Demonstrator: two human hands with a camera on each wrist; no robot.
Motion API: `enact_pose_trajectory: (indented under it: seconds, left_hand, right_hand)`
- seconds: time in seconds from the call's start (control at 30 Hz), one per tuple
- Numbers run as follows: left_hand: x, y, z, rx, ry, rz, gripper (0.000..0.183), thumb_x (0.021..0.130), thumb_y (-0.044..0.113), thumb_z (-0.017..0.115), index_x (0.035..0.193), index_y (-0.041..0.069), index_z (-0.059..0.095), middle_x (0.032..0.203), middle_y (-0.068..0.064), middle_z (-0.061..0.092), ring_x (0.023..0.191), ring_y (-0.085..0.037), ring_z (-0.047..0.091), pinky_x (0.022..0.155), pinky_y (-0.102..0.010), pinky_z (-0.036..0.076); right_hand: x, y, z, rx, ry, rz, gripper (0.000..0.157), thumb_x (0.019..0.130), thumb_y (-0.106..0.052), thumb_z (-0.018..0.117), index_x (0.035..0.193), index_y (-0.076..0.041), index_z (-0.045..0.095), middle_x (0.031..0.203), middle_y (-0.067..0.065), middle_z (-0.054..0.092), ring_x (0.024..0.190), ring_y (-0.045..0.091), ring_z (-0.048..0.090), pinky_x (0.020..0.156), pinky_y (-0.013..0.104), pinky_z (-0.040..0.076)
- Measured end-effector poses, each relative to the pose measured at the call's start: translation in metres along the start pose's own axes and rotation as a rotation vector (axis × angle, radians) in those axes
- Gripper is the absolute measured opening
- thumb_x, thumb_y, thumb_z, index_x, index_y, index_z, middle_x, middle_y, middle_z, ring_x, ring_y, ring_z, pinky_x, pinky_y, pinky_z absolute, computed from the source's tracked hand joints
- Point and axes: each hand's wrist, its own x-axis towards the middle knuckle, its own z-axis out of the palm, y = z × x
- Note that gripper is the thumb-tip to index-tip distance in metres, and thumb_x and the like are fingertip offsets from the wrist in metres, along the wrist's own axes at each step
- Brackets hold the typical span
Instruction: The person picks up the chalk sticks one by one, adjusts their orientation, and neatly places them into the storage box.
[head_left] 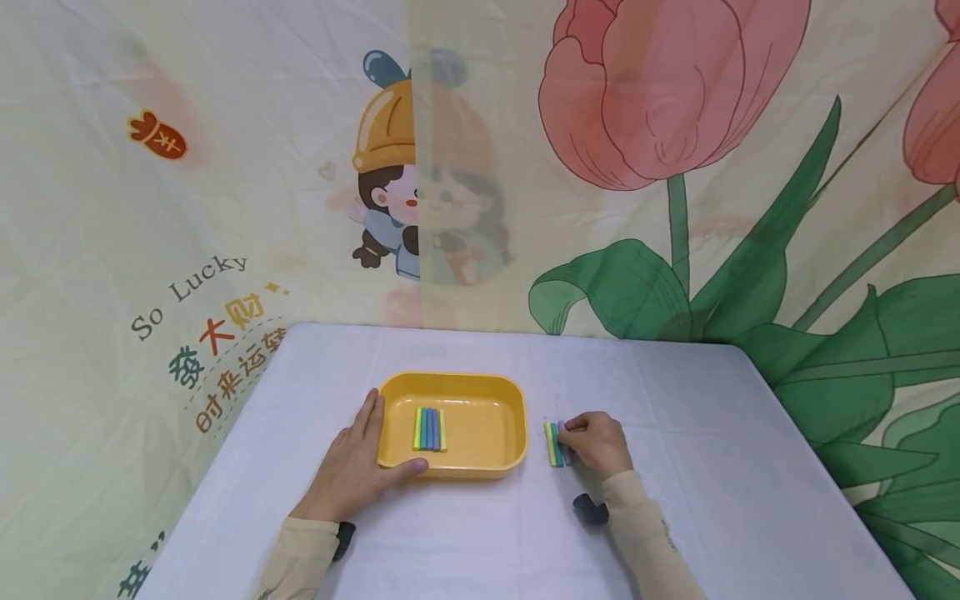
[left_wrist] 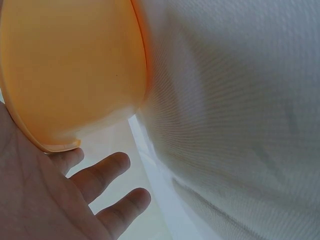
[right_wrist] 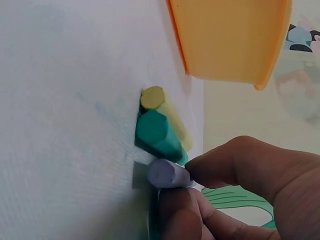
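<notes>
Chalk sticks (head_left: 430, 430) show up in two places on my head feed: a row of about five inside the yellow tray (head_left: 487, 425), toward its left wall, and a smaller group on the white tablecloth (head_left: 480, 542), just beside the tray's right edge. I'd judge the work partway along: the inside row is neatly set, while the yellow chalk stick (head_left: 551, 443) and green chalk stick (head_left: 557, 452) outside have yet to be picked up. The right hand (head_left: 597, 443) is at that group; the left hand (head_left: 352, 471) lies along the tray's left edge, thumb at the near rim.

The tray sits left of the table's middle, well short of its far edge; the near edge is out of my frame. Behind hangs a printed backdrop (head_left: 75, 250) with a pink tulip (head_left: 667, 92) and a cartoon figure (head_left: 386, 187) in an orange helmet.

On the left wrist feed, I see that hand's fingers extended and spread against the tray's end, not curled round it.

On the right wrist feed, thumb and finger pinch a purple chalk stick (right_wrist: 167, 174) beside the green one; whether it has left the cloth, I can't tell.
</notes>
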Motion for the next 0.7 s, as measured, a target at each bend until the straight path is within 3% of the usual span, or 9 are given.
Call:
enact_pose_trajectory:
  seconds: [0.27,0.7]
  left_hand:
    - [0.001,-0.002,0.000,-0.014,-0.009,-0.005,0.131,0.076,0.082,0.064,0.163,0.004,0.005,0.170,-0.013,0.003,0.146,-0.040,0.032,0.115,-0.060,0.030]
    - [0.001,-0.001,0.000,-0.022,-0.008,-0.008,0.130,0.077,0.083,0.064,0.163,0.004,0.006,0.170,-0.014,0.003,0.146,-0.040,0.031,0.115,-0.060,0.030]
  right_hand:
    - [-0.001,-0.002,0.000,0.076,-0.022,0.029,0.024,0.088,-0.022,0.077,0.101,-0.002,0.076,0.090,0.007,0.070,0.078,0.019,0.062,0.063,0.028,0.054]
    - [-0.006,-0.016,-0.003,0.309,-0.067,0.038,0.032,0.089,-0.025,0.077,0.112,-0.003,0.074,0.097,0.008,0.070,0.079,0.018,0.063,0.070,0.027,0.057]
